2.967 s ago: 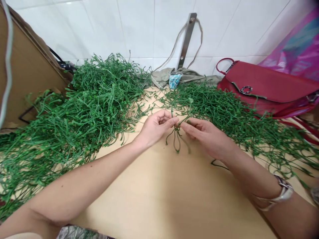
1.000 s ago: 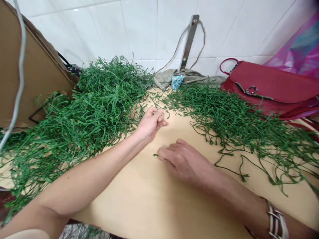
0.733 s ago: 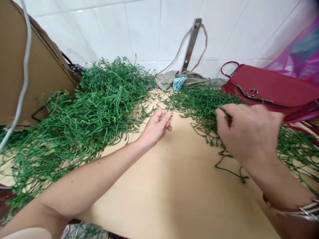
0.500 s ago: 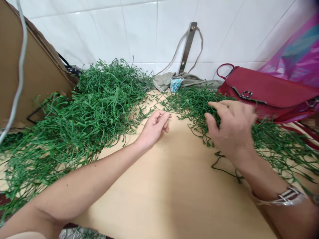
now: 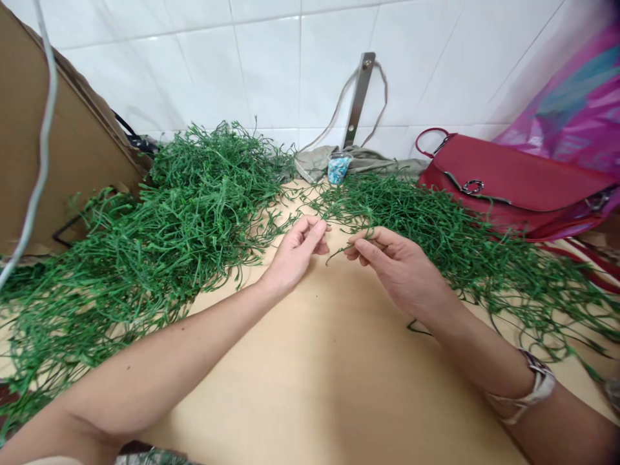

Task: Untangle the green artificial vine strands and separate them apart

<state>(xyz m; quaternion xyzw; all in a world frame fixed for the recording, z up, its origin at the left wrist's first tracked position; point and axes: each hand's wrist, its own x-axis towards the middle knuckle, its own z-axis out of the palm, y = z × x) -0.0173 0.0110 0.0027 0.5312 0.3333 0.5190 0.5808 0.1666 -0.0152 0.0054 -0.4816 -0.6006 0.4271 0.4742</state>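
My left hand [image 5: 295, 253] sits half-curled, fingers loose, and from here I can't make out whether it holds anything. My right hand [image 5: 394, 268] pinches a thin green vine strand [image 5: 339, 253], probably plastic, between thumb and forefinger, with the fingers hiding the grip. Both forearms reach low over the pale wooden tabletop [image 5: 310, 374]. A dense tangled green vine heap [image 5: 194, 200] lies at ten o'clock, and a looser green vine pile [image 5: 436, 226] at two o'clock, touching a red handbag [image 5: 508, 184].

No readable text or labels.
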